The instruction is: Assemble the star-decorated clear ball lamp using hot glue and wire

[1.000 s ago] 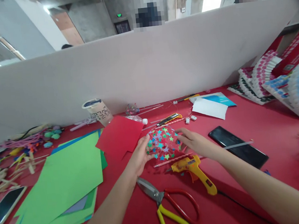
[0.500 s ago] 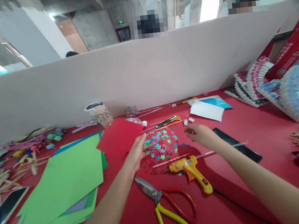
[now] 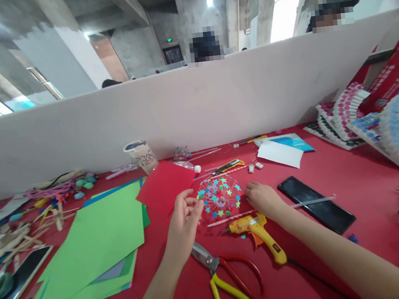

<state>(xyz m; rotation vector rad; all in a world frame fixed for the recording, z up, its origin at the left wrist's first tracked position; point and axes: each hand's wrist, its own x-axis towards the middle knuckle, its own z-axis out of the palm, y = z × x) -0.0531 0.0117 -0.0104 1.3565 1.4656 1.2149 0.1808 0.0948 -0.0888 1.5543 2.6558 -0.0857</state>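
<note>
A clear dome covered in small coloured stars (image 3: 220,196) sits on the red table (image 3: 353,185). My left hand (image 3: 183,220) rests at its left edge, fingers apart and curled, fingertips touching the dome. On the dome's right side my right hand (image 3: 262,199) lies on the table with fingers curled down over a thin pink stick (image 3: 228,218); whether it grips the stick is unclear. A yellow glue gun (image 3: 260,233) lies just in front of my right hand.
Red and yellow scissors (image 3: 230,274) lie near the front edge. Green paper sheets (image 3: 88,247) and a red sheet (image 3: 164,186) lie left. A black phone (image 3: 315,204), a cup (image 3: 142,156), a utility knife (image 3: 228,166) and stacked sticker packs (image 3: 371,122) stand before a white partition (image 3: 181,108).
My right hand lifted off the dome, then came down to the table beside it. My left hand stayed at the dome's left edge. The view tilted upward.
</note>
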